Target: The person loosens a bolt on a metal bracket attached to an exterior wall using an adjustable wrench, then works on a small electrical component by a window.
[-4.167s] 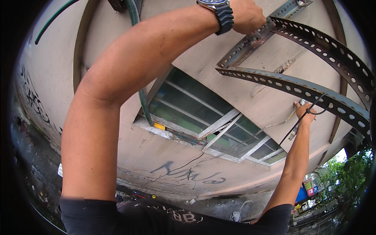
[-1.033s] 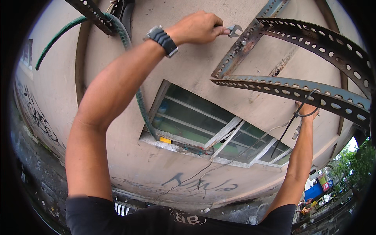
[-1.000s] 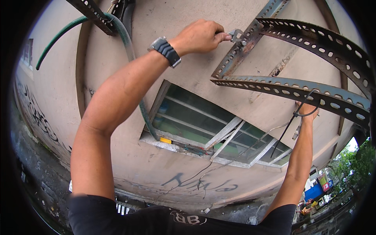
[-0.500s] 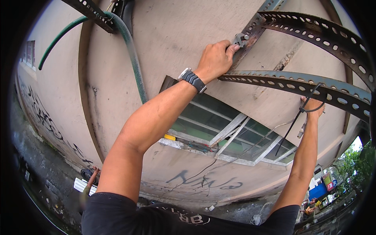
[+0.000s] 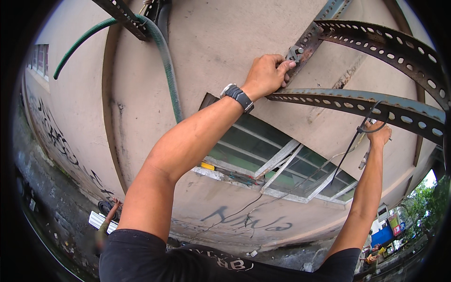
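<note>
My left hand [image 5: 268, 75], with a dark-strapped watch at the wrist, is closed around an adjustable wrench [image 5: 294, 54]. The wrench's jaws sit at a bolt on the slotted angle bar [image 5: 307, 50] fixed to the wall. On the right, my right hand [image 5: 378, 133] is closed around a grey metal tool [image 5: 363, 160], whose end sticks out below the palm; its exact kind is unclear. That hand is just under the lower projecting slotted bar [image 5: 347, 101]. A black cable tie [image 5: 350, 152] loops around this bar and hangs in front of the hand.
Above, another slotted bar [image 5: 376, 38] juts out. A green hose [image 5: 170, 77] hangs at the left from a dark bracket [image 5: 123, 19]. Below lies a louvred window [image 5: 253, 148] with a yellow object [image 5: 207, 166] on its ledge. Another person's arm [image 5: 110, 217] shows at lower left.
The whole view has shifted slightly, with things now lower and to the right. My left hand keeps the wrench at the bolt. My right hand has turned a little, showing more of its tool.
</note>
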`<state>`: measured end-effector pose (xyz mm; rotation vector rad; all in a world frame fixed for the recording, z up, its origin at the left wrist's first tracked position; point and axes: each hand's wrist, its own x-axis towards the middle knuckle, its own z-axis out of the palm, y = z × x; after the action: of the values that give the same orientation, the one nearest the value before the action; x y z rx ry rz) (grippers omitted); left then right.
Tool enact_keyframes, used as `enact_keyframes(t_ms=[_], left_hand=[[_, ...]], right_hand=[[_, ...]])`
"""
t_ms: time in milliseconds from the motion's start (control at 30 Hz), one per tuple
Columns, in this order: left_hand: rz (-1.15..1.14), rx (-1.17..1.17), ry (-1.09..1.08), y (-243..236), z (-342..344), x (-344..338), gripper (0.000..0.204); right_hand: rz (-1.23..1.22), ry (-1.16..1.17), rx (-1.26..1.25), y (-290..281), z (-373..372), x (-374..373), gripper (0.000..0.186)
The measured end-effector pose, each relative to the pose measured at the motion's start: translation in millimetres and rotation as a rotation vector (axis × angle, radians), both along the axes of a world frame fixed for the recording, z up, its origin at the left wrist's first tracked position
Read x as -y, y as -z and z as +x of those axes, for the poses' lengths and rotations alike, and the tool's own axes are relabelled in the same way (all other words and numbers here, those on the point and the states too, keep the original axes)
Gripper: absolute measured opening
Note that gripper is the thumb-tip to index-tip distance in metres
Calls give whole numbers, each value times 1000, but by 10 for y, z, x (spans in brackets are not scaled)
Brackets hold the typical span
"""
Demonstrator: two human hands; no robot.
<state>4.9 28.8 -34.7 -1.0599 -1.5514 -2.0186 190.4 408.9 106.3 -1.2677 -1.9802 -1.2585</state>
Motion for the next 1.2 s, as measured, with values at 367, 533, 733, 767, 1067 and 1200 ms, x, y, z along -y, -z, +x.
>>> enact_keyframes(t_ms=[367,533,733,767,1067,1200], left_hand=[[-86,-133,-173,-2,-116,-18,36],[-375,-541,-486,-355,-447,324,39],[-1564,-880,-645,-1945,309,939,30],[-1607,-928,-671,-1916,395,911,28],[-467,-539,-556,-362,-253,759,37],[-261,-315,-354,-13,-102,391,39]], right_hand=[[-42,-19,-13,23,6,273,78],[-135,86,-23,-6,-1,346,80],[-85,-169,-125,72,-139,383,72],[-100,-132,-116,58,-71,297,72],[-132,-37,-90,3,4,305,71],[-116,-48,-91,18,-17,290,70]])
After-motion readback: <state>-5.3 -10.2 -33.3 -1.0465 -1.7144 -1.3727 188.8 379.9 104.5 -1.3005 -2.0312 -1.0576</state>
